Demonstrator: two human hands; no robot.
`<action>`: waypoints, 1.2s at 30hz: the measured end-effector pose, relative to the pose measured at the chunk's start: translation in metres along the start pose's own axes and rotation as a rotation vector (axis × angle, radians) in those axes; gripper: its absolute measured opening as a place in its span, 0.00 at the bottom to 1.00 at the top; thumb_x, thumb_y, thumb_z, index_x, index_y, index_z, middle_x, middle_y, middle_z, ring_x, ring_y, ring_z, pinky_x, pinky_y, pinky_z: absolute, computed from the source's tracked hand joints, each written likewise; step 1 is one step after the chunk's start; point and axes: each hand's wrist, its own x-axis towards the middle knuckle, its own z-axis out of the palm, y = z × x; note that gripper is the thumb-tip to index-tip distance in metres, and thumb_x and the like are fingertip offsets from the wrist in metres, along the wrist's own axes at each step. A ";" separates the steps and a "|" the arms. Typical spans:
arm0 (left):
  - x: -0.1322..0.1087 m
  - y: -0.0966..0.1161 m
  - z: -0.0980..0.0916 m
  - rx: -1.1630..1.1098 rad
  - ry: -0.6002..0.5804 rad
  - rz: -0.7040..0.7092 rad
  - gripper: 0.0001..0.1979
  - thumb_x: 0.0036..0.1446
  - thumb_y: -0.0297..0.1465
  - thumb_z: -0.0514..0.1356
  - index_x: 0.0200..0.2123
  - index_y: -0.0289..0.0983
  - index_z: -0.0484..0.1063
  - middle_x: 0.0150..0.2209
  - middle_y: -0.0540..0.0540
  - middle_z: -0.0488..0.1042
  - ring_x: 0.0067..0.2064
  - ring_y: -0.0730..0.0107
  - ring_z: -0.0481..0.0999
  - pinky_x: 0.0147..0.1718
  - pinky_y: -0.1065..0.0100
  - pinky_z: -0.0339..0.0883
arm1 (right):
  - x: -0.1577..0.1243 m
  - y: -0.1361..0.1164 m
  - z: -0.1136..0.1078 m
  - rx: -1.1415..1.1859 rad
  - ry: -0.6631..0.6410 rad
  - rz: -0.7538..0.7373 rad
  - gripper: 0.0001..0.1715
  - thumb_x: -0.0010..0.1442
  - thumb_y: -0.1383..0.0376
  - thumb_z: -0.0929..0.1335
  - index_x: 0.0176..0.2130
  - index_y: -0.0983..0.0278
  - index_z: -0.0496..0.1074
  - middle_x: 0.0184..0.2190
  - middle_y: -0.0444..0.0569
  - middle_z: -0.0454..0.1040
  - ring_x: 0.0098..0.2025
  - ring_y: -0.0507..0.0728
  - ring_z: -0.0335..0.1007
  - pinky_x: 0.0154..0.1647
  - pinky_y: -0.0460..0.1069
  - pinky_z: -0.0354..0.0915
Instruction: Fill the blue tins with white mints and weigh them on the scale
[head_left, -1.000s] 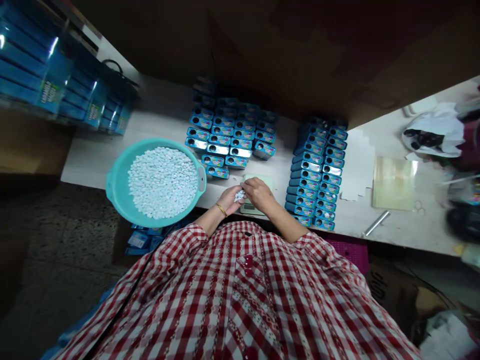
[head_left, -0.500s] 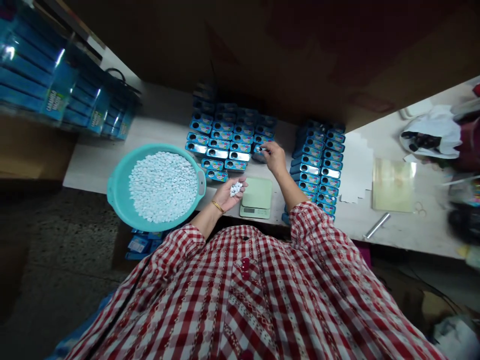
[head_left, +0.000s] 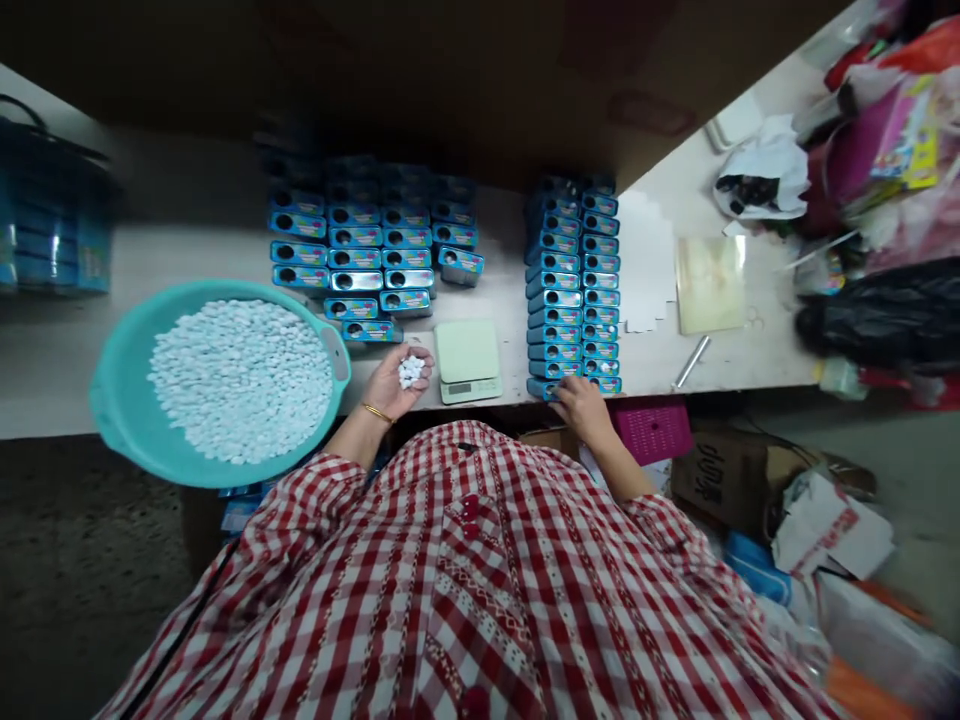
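Observation:
My left hand (head_left: 399, 384) lies palm up, cupped around a small heap of white candies (head_left: 411, 372). It is between a turquoise basin (head_left: 124, 440) filled with the same candies and a pale green digital scale (head_left: 468, 350), with nothing on its plate. At the table's front edge, my right hand (head_left: 585, 408) has its fingers bent against the right end of a blue tin (head_left: 541, 388), the nearest one in the right-hand block. The fingertips are partly hidden. Other blue tins (head_left: 409, 302), with dark round openings on top, stand in rows behind the scale.
A tall brown cardboard wall (head_left: 450, 80) closes off the back. White paper sheets (head_left: 645, 260), a yellowish clear sheet (head_left: 711, 285) and a metal tube (head_left: 691, 362) lie to the right. Packed blue tins (head_left: 56, 220) stand at far left. A magenta basket (head_left: 654, 430) sits below the edge.
My right hand has left a tin in the left group and come down to the front of the right block. My left hand still cups the candies. The view has swung right.

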 end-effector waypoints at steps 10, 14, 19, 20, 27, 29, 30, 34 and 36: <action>-0.013 -0.014 -0.009 -0.076 0.029 -0.012 0.12 0.59 0.27 0.51 0.27 0.31 0.71 0.23 0.45 0.70 0.21 0.78 0.67 0.15 0.80 0.56 | 0.027 -0.062 -0.026 -0.060 0.163 -0.154 0.13 0.62 0.68 0.61 0.36 0.61 0.74 0.49 0.54 0.68 0.51 0.62 0.56 0.47 0.56 0.55; -0.018 -0.021 -0.014 -0.134 0.103 0.019 0.11 0.58 0.26 0.51 0.30 0.31 0.72 0.25 0.43 0.73 0.24 0.76 0.72 0.21 0.77 0.66 | 0.087 -0.096 -0.030 -0.029 0.067 -0.294 0.15 0.61 0.73 0.59 0.38 0.64 0.73 0.49 0.56 0.67 0.46 0.61 0.58 0.44 0.56 0.56; -0.023 -0.027 -0.022 -0.236 0.166 0.027 0.11 0.58 0.25 0.51 0.31 0.31 0.73 0.27 0.41 0.76 0.30 0.70 0.77 0.29 0.72 0.73 | 0.121 -0.130 -0.024 0.009 0.025 -0.334 0.15 0.62 0.73 0.59 0.42 0.68 0.71 0.51 0.60 0.66 0.47 0.62 0.58 0.45 0.57 0.58; -0.024 -0.029 -0.026 -0.256 0.167 0.036 0.12 0.58 0.25 0.50 0.31 0.30 0.73 0.27 0.40 0.76 0.31 0.70 0.78 0.30 0.71 0.73 | 0.119 -0.139 -0.024 0.040 0.031 -0.349 0.15 0.63 0.72 0.58 0.44 0.69 0.70 0.51 0.60 0.66 0.48 0.63 0.58 0.46 0.57 0.58; -0.031 -0.045 -0.062 -0.283 0.152 0.020 0.15 0.60 0.28 0.50 0.42 0.29 0.73 0.34 0.40 0.78 0.35 0.69 0.78 0.36 0.69 0.73 | 0.096 -0.215 -0.007 0.158 -0.061 -0.560 0.18 0.64 0.71 0.58 0.53 0.73 0.63 0.51 0.63 0.65 0.51 0.61 0.60 0.45 0.55 0.64; -0.033 -0.050 -0.071 -0.268 0.154 0.006 0.16 0.58 0.29 0.51 0.45 0.29 0.72 0.37 0.39 0.78 0.38 0.66 0.78 0.40 0.66 0.72 | 0.096 -0.222 -0.001 0.158 -0.074 -0.604 0.16 0.64 0.72 0.57 0.49 0.73 0.65 0.49 0.62 0.66 0.50 0.59 0.62 0.45 0.53 0.66; -0.034 -0.051 -0.075 -0.260 0.150 -0.007 0.17 0.58 0.30 0.52 0.47 0.29 0.72 0.38 0.38 0.77 0.40 0.65 0.78 0.42 0.64 0.72 | 0.097 -0.224 0.001 0.161 -0.088 -0.624 0.14 0.64 0.72 0.57 0.47 0.72 0.65 0.47 0.60 0.67 0.48 0.59 0.63 0.44 0.52 0.66; -0.040 -0.055 -0.083 -0.240 0.143 -0.064 0.18 0.56 0.29 0.53 0.48 0.29 0.71 0.39 0.38 0.77 0.40 0.65 0.78 0.42 0.64 0.72 | 0.096 -0.226 0.003 0.153 -0.155 -0.640 0.11 0.64 0.72 0.58 0.43 0.69 0.66 0.42 0.56 0.68 0.44 0.57 0.66 0.36 0.50 0.68; -0.042 -0.055 -0.082 -0.240 0.145 -0.077 0.19 0.56 0.29 0.52 0.49 0.29 0.70 0.39 0.38 0.77 0.41 0.65 0.78 0.43 0.64 0.72 | 0.095 -0.228 0.004 0.138 -0.161 -0.645 0.11 0.64 0.72 0.58 0.43 0.68 0.66 0.42 0.54 0.68 0.43 0.56 0.66 0.34 0.49 0.68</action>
